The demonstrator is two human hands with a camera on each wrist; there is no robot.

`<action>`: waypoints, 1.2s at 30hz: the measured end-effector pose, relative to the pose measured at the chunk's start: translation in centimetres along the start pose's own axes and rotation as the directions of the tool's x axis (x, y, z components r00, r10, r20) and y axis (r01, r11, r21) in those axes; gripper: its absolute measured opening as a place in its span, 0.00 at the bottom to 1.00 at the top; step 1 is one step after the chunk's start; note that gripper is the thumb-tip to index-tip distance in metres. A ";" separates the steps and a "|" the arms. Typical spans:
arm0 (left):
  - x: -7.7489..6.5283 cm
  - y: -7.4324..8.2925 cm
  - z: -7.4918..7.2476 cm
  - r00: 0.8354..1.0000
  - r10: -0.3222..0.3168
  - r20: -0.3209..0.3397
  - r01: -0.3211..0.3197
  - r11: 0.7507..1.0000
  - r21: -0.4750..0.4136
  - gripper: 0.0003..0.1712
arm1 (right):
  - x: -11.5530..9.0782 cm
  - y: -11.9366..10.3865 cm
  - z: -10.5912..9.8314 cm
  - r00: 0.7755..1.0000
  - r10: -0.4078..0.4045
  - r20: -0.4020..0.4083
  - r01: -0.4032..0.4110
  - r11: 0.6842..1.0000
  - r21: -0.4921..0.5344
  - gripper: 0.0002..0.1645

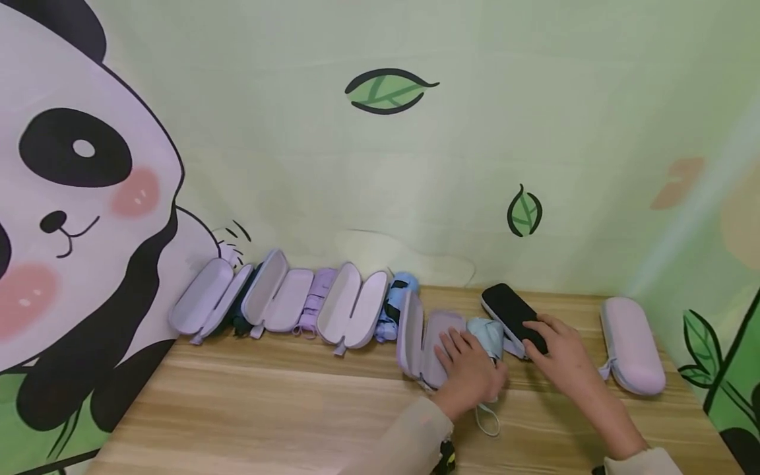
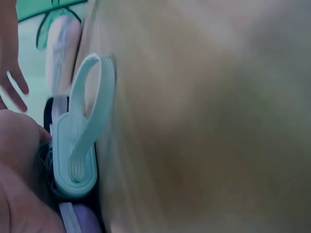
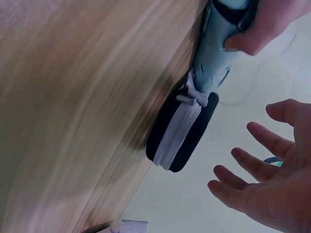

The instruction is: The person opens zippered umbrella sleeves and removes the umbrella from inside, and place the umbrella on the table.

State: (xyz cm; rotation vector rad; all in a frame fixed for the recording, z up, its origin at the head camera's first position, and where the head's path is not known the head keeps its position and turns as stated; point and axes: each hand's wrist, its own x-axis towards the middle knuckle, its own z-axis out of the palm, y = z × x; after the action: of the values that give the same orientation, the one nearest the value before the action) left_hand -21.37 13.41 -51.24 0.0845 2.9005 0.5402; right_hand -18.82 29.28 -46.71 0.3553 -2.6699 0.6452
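In the head view, my left hand (image 1: 472, 373) lies over a light blue folded umbrella (image 1: 487, 335), its fingers along the side by an open lilac zip case (image 1: 410, 340). Its thumb presses the umbrella's cloth in the right wrist view. The left wrist view gives the umbrella's handle end (image 2: 63, 145) with a looped strap (image 2: 106, 97). My right hand (image 1: 561, 353) hovers at a black zip case (image 1: 513, 313), which is closed. Seen from the right wrist, that hand's spread fingers (image 3: 257, 167) are apart from the black case (image 3: 182, 131).
Left along the wall stand more open lilac cases (image 1: 202, 297), (image 1: 287, 307), (image 1: 353, 310), with a dark umbrella (image 1: 240, 320), a purple umbrella (image 1: 316, 297) and a blue umbrella (image 1: 393, 307) beside them. A closed lilac case (image 1: 632, 346) lies at the right of the wooden table (image 1: 267, 409).
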 end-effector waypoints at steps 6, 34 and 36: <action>3.1 -0.5 -1.0 1.000 0.009 0.017 -0.010 0.999 0.031 0.54 | 0.3 -0.1 -0.2 0.999 0.031 0.033 -0.031 0.999 0.014 0.20; 9.6 0.2 -1.3 0.998 -0.027 0.065 0.032 0.997 -0.071 0.54 | 0.1 0.7 0.7 0.997 0.038 0.069 -0.035 0.999 -0.031 0.19; 9.6 0.2 -1.2 0.997 -0.029 0.068 0.035 0.996 -0.085 0.53 | 0.0 0.8 0.8 0.997 0.038 0.071 -0.036 0.999 -0.028 0.19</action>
State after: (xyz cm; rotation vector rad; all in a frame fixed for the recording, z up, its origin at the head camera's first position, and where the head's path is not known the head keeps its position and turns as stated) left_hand -31.03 14.04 -51.76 0.0425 2.8047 0.6428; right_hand -19.31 29.61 -47.67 0.3279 -2.7564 0.6188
